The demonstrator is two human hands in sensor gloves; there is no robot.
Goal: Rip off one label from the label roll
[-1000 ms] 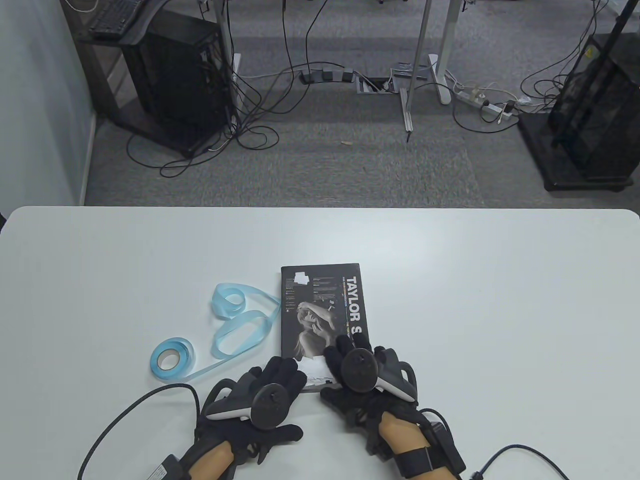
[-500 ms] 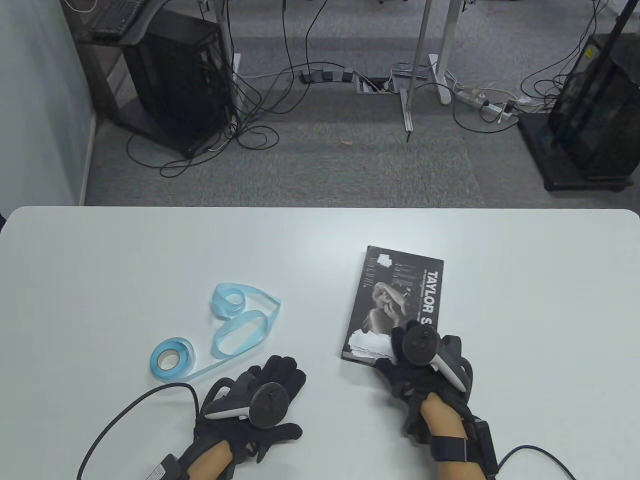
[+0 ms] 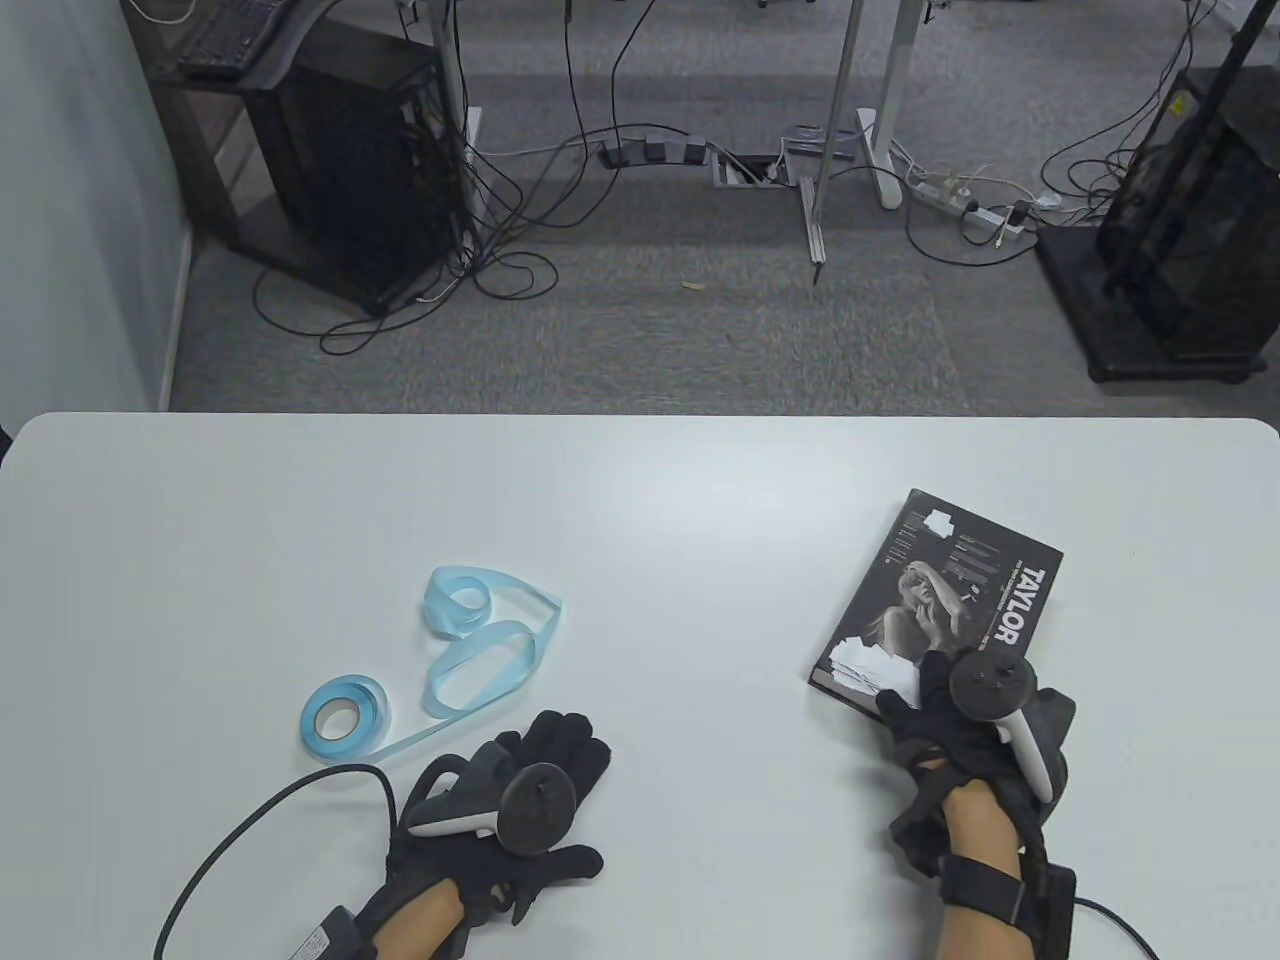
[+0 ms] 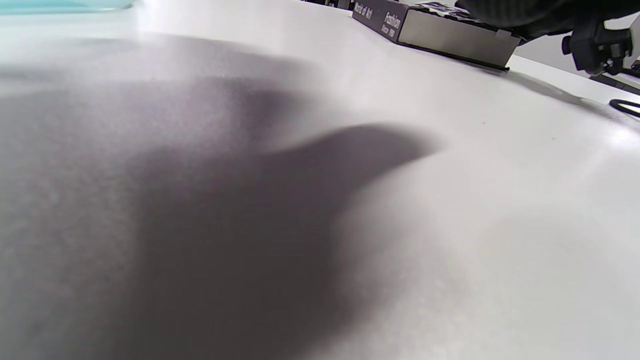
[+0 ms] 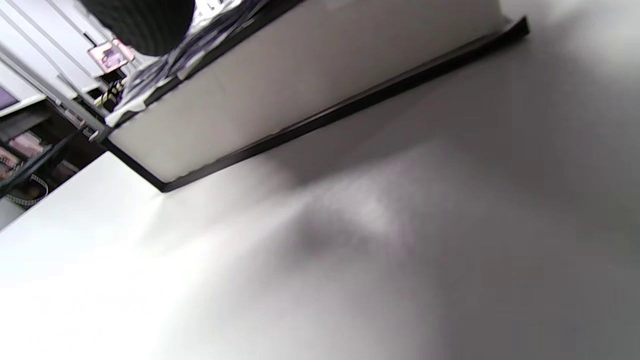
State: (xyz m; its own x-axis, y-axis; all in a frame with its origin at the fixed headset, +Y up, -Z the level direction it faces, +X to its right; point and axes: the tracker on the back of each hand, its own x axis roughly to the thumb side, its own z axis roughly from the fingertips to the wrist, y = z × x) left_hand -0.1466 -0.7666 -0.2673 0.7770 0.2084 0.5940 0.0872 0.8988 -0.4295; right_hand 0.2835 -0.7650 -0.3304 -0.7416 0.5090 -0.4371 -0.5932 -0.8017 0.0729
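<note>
The blue label roll (image 3: pixel 343 717) lies on the white table (image 3: pixel 640 480) at the near left. Its unrolled blue strip (image 3: pixel 483 640) curls away behind it. My left hand (image 3: pixel 565 748) lies flat on the table just right of the roll, fingers spread, holding nothing. My right hand (image 3: pixel 920 692) rests with its fingers on the near corner of a dark book (image 3: pixel 950 590) at the right. White label pieces (image 3: pixel 873 664) stick to the cover beside those fingers. In the right wrist view one fingertip (image 5: pixel 142 22) lies on top of the book (image 5: pixel 310 85).
A black glove cable (image 3: pixel 280 800) loops on the table near the roll. Another white patch (image 3: pixel 938 520) sits at the book's far corner. The book (image 4: pixel 435 35) shows at the top of the left wrist view. Beyond the table's far edge is carpeted floor with cables.
My right hand has slid the book from the table's middle to the right and turned it clockwise. My left hand, which touched the book's near corner, now lies on bare table. The roll has not moved.
</note>
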